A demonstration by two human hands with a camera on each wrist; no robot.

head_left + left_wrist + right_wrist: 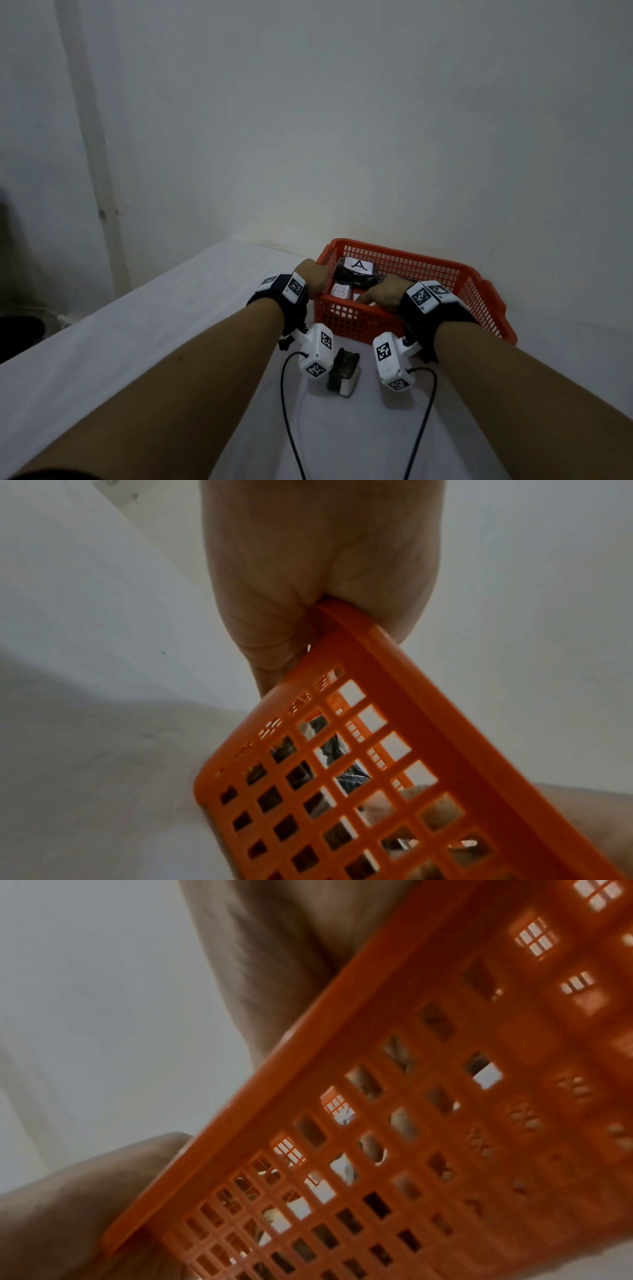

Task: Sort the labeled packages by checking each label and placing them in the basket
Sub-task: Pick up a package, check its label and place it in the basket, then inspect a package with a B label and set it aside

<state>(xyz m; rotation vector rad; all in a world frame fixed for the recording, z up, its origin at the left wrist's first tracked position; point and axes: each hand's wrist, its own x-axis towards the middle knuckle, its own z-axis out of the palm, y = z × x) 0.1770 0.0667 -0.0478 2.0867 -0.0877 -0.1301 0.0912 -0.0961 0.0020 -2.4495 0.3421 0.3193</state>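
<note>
An orange mesh basket (359, 322) stands on the white table by the wall. Inside lie a dark package labelled A (358, 265) and another labelled B (339, 292). My left hand (313, 274) grips the basket's near left corner; in the left wrist view the rim (428, 737) runs out of my closed palm (308, 574). My right hand (380, 293) hooks over the near rim, with its fingers curled down inside. In the right wrist view, the palm (274, 974) lies on the rim (342, 1031), and the fingers show through the mesh. What lies under them is hidden.
A small white and dark device (344, 375) sits on the table just in front of the basket, between my wrists. Two black cables (284, 394) trail toward me. The wall stands right behind the basket. The table's left edge (102, 308) drops to a dark floor.
</note>
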